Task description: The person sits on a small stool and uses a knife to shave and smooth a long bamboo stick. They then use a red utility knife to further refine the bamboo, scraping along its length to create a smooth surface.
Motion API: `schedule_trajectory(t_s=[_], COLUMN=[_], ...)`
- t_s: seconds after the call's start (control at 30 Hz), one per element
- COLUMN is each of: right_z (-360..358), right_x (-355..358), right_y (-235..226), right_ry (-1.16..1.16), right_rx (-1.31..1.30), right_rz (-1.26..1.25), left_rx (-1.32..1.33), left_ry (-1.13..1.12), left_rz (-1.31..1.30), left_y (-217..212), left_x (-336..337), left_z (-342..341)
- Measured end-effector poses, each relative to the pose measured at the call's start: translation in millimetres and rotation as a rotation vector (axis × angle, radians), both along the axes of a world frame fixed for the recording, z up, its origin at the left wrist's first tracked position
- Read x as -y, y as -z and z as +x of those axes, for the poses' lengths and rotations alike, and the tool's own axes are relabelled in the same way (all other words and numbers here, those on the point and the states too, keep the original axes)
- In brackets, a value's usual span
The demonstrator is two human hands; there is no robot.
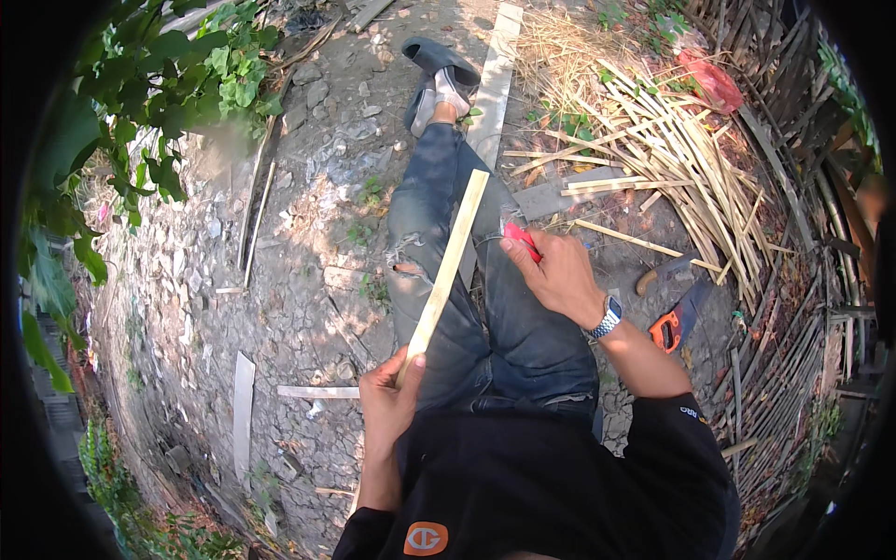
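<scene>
A pale, flat bamboo strip (448, 266) slants upward over my thighs. My left hand (391, 397) is closed round its lower end, with the thumb on top. My right hand (557, 276) grips a small red tool (521, 240) above my right leg, a short way right of the strip and apart from it. The fingers hide most of that tool, so I cannot make out its exact kind. Beneath both hands are my legs in torn blue jeans (448, 196), stretched out and crossed at the ankles.
On the right lies a heap of bamboo strips (672, 154), with a red bag (711, 82) behind it. An orange-handled handsaw (666, 330) and a curved wooden handle (646, 283) rest on the ground. A long board (495, 84) runs under my legs. Leafy vines (140, 103) hang at the left.
</scene>
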State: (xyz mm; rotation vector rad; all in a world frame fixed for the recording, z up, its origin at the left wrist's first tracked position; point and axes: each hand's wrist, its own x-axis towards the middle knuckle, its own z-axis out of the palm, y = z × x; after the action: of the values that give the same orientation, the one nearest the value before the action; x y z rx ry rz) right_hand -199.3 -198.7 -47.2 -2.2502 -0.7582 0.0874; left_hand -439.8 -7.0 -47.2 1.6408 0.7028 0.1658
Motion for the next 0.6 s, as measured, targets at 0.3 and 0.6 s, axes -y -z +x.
schedule_trajectory(t_s=[0.3, 0.6], right_z=[-16.7, -21.4], right_x=[-14.8, -21.2], right_y=[2.4, 15.3], right_ry=[-0.175, -0.228], right_rx=[0.038, 0.084], right_rz=[-0.160, -0.171], left_rx=[-0.080, -0.088], left_ry=[0.045, 0.084], left_rz=[0.153, 0.207], left_y=[-6.0, -10.9], left_x=[0.5, -2.9], left_z=[3.0, -2.0])
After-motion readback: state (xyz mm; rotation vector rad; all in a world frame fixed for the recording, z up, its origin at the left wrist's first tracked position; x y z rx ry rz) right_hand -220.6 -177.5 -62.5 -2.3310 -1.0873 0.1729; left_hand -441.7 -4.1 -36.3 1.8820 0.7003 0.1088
